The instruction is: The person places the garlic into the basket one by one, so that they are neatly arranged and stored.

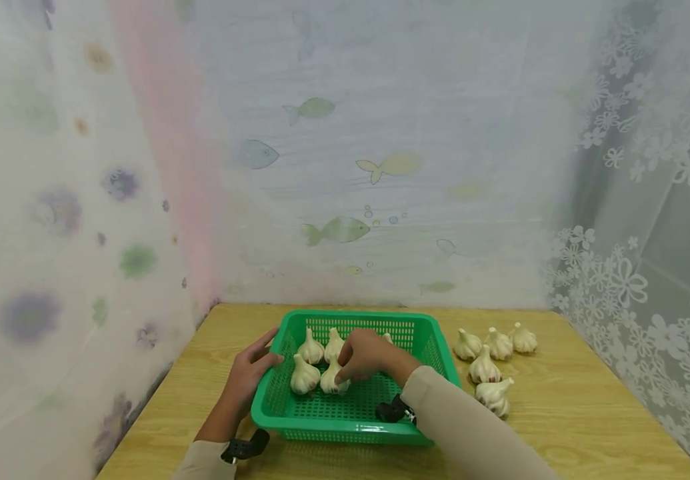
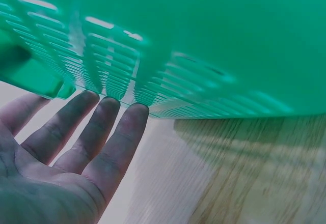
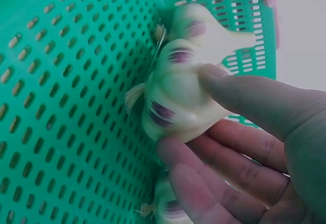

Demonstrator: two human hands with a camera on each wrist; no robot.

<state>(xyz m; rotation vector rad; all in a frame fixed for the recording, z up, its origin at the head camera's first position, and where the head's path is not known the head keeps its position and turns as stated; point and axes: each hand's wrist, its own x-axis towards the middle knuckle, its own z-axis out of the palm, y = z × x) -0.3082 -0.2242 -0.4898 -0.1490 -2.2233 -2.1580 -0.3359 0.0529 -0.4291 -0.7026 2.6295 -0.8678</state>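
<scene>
The green basket (image 1: 321, 425) holds apparently five garlic bulbs (image 1: 305, 376); right hand (image 1: 365, 353) pinches one, left hand (image 1: 246, 375), straight-fingered, touches the side.

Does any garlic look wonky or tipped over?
Yes: the nearest round, white garlic bulb on the light-brown wooden table leans over, its stem slanting right, while the other four bulbs there point more upward. Nothing looks spilled.

Purple-streaked cream garlic bulb (image 3: 178, 92), green basket (image 1: 321, 425)

No text, label, brand, number or sign can be read in any view.
</scene>
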